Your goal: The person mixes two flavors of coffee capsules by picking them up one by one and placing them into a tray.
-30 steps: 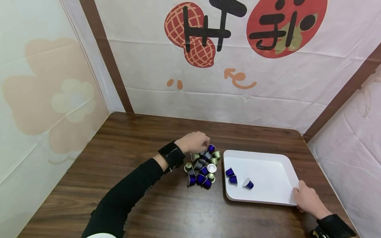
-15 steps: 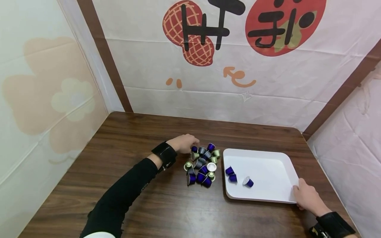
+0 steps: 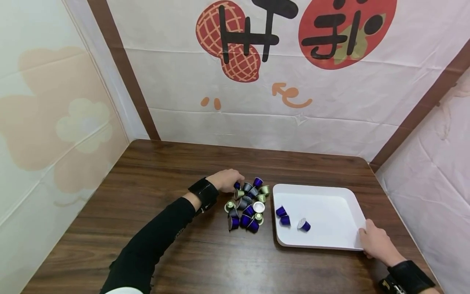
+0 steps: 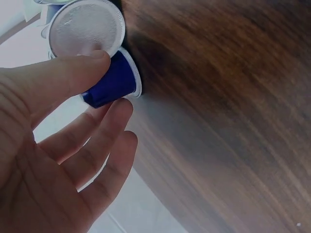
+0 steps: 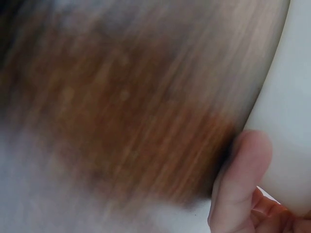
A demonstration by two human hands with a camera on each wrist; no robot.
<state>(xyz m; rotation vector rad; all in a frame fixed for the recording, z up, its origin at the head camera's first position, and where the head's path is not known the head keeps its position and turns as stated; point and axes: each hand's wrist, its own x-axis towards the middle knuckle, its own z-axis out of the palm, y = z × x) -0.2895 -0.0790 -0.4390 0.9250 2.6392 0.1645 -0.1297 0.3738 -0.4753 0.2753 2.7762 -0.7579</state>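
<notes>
At the far left edge of a pile of coffee capsules, my left hand [image 3: 225, 180] pinches a dark blue capsule [image 4: 115, 80] between thumb and fingers, close over the table. Right beside it in the left wrist view, another capsule shows its silver foil lid [image 4: 85, 29]. The pile holds blue capsules [image 3: 233, 222], grey capsules [image 3: 244, 203] and green capsules [image 3: 264, 190], with one white lid [image 3: 258, 207] facing up. My right hand [image 3: 378, 241] grips the near right corner of a white tray [image 3: 330, 204], thumb on its rim; the fingers below are partly hidden.
Inside the tray, two blue capsules [image 3: 283, 215] lie together by its left wall, and another blue capsule [image 3: 304, 225] lies tipped nearby. The brown wooden table [image 3: 176, 163] runs back to a printed white cloth [image 3: 257, 126], with cloth walls at both sides.
My left hand has moved left and slightly down, from over the pile's back to its far left edge, where it takes hold of a blue capsule. My right hand stays on the tray.
</notes>
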